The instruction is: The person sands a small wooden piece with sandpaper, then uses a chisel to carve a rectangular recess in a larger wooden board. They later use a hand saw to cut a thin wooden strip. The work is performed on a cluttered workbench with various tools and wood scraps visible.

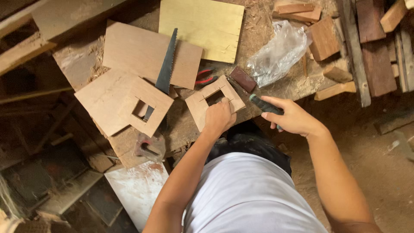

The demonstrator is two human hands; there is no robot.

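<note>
Left hand pins a small notched board; right hand grips a tool handle.

The left hand [219,117] presses, fingers curled, on the small plywood piece [214,103] with a square notch, lying at the sawdust-strewn workbench [185,125] edge. The right hand [290,117] is clenched around a dark green tool handle [264,105] just beside that piece. A handsaw [167,64] rests across larger boards [125,101]; red-handled pliers [205,77] and a clear plastic bag [278,54] lie behind.

A small square plywood piece [214,102] with a square cut-out is lying flat at the bench's near edge, turned slightly askew. A dark-handled tool [265,105] is sticking out just beyond that edge.
</note>
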